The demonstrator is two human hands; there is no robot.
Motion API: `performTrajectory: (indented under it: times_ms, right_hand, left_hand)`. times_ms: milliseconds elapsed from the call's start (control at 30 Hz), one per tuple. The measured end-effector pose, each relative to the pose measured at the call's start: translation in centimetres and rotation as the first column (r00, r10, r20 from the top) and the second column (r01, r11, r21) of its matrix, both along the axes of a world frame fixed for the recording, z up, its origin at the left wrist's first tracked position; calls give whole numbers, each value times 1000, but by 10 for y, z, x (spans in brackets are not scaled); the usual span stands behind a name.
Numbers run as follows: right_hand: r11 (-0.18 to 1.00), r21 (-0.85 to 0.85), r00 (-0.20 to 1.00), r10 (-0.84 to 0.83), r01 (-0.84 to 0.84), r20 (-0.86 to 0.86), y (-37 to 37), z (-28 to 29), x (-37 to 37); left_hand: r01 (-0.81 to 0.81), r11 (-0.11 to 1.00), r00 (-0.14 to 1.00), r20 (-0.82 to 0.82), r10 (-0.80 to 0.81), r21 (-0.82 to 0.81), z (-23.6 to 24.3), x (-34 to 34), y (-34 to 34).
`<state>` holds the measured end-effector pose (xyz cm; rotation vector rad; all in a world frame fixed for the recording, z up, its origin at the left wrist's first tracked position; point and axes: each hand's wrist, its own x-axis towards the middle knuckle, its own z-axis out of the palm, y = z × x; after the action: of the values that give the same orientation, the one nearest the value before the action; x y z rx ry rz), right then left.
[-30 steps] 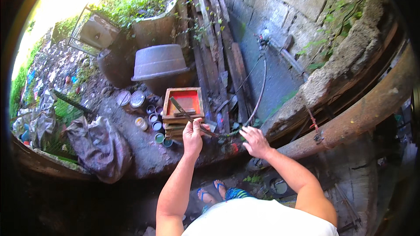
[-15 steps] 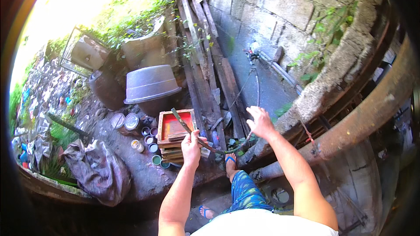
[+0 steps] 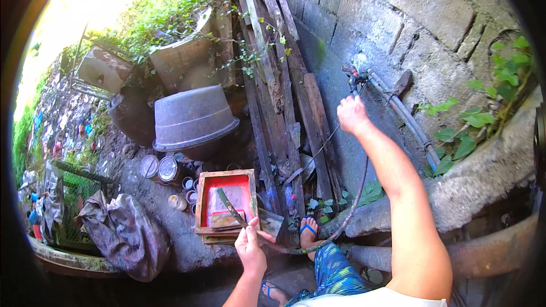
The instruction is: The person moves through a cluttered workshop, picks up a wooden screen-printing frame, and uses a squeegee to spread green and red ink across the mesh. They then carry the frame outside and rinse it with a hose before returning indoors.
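Pinched in my left hand is a dark hose, held close to its free end, which points up and away over a red-faced wooden frame. The hose sags past my foot, then rises along the wall to my right hand. That hand is closed around its upper stretch, just below a tap on the wall; the fingertips are partly hidden. Small flat pieces lie on the red frame, which rests on other frames.
Old planks lean along the block wall, where pipes run. An upturned grey tub, paint cans and a crumpled tarp lie left. A concrete ledge and a thick rusty pipe border my right side.
My right hand has reached forward from open air to the hose below the tap and closed. My left hand still holds the hose end, now lower in view. The view has shifted.
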<state>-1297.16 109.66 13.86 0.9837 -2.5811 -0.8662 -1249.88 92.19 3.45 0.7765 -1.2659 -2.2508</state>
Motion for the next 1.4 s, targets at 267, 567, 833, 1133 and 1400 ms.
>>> performTrajectory:
  times_ms: [267, 567, 833, 1133, 1400]
  right_hand:
    - [975, 211, 978, 107, -68, -177, -40, 7, -108]
    - [993, 12, 977, 116, -116, -177, 3, 34, -175]
    - [968, -244, 979, -109, 64, -174, -47, 32, -73]
    - [621, -493, -7, 626, 610, 780, -183, -39, 203]
    - [322, -769, 464, 647, 552, 605, -200, -33, 312]
  left_hand:
    - [-25, 999, 1000, 0, 25, -41, 0, -25, 5]
    - [-222, 970, 952, -193, 238, 100, 10, -52, -14]
    - [-172, 949, 957, -182, 225, 265, 21, -74, -20]
    - [-138, 905, 957, -180, 226, 403, 18, -84, -14]
    - [-107, 849, 956, -181, 230, 517, 18, -55, 4]
